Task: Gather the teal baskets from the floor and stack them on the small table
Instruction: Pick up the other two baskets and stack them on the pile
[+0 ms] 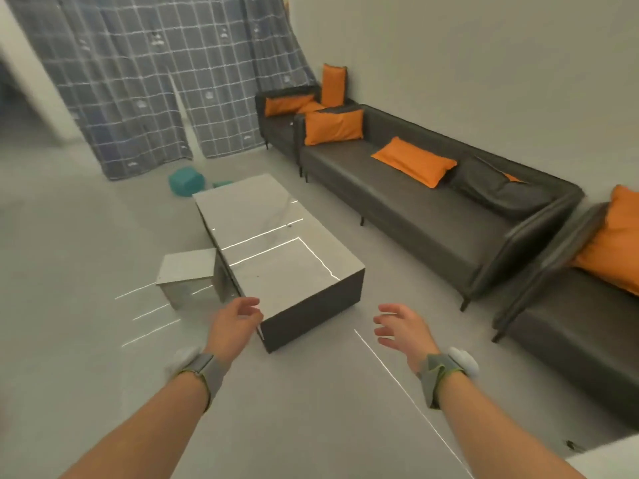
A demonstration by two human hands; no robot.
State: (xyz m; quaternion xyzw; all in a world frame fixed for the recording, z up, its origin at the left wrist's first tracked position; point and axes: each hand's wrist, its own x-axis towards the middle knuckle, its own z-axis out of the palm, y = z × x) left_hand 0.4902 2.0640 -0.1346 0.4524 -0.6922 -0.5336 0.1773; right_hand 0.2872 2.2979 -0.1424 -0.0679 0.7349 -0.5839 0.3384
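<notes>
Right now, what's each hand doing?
Left hand: open, holding nothing.
Right hand: open, holding nothing.

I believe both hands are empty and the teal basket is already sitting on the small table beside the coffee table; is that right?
Not quite. The head view shows the teal basket on the floor beyond the far end of the coffee table, near the curtain, not on the small table. The left hand and right hand are indeed empty.
</notes>
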